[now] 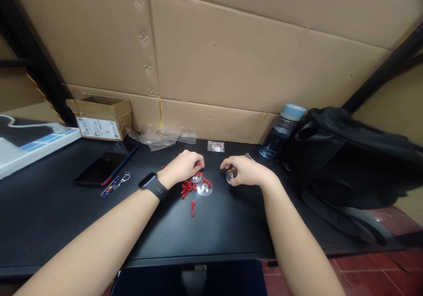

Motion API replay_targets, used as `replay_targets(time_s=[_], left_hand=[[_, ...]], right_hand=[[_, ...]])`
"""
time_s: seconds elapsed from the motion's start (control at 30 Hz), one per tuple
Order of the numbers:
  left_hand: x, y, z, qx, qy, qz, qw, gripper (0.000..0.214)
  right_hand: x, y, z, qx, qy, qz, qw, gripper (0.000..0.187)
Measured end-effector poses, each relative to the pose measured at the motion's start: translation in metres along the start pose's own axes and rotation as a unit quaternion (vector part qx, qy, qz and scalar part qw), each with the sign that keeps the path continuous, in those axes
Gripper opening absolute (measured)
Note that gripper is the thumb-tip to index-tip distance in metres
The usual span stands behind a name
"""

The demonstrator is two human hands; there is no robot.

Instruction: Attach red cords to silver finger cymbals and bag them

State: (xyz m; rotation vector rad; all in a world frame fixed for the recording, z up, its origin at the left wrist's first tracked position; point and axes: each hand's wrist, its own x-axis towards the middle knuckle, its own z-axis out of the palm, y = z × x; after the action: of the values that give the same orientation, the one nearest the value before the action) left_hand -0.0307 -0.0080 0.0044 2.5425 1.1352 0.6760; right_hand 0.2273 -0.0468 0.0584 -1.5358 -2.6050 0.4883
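Note:
My left hand (187, 164) is curled over a small pile near the table's middle, its fingertips bent down among red cord loops (188, 189); what they pinch is hidden. Under and beside it lie shiny, cymbal-like metal discs (205, 188), with a raised centre and a red loop on top. One loose red loop (193, 209) sits closer to me. To the right, my right hand (244, 171) curves its thumb and fingers around more metal discs (231, 175), partly covered by the hand. Behind both hands, a small clear packet (216, 146) contains a similar disc.
Clear plastic bags (158, 138) and an open cardboard box (102, 117) stand along the cardboard wall. A phone (105, 164) and keychain (115, 184) lie left. On the right are a water bottle (280, 133) and a black bag (350, 159). A white-blue object (42, 144) is far left.

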Motion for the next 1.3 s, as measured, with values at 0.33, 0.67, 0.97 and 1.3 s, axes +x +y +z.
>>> replay_targets(time_s=[0.33,0.67,0.97,1.3], left_hand=[[0.000,-0.005,-0.009,-0.060,0.034,-0.016,0.997,0.016],[0.002,0.012,-0.012,-0.165,0.095,-0.019,0.981,0.010],[0.000,0.016,-0.013,-0.158,0.098,0.005,0.983,0.013],[0.000,0.018,-0.011,-0.151,0.107,0.030,0.982,0.006]], right_hand=[[0.001,-0.012,-0.006,0.058,0.126,-0.077,0.987,0.047],[0.010,-0.018,0.006,0.121,0.257,-0.151,0.947,0.037],[0.018,-0.029,0.018,0.111,0.256,-0.199,0.939,0.035],[0.021,-0.035,0.024,0.110,0.240,-0.217,0.940,0.032]])
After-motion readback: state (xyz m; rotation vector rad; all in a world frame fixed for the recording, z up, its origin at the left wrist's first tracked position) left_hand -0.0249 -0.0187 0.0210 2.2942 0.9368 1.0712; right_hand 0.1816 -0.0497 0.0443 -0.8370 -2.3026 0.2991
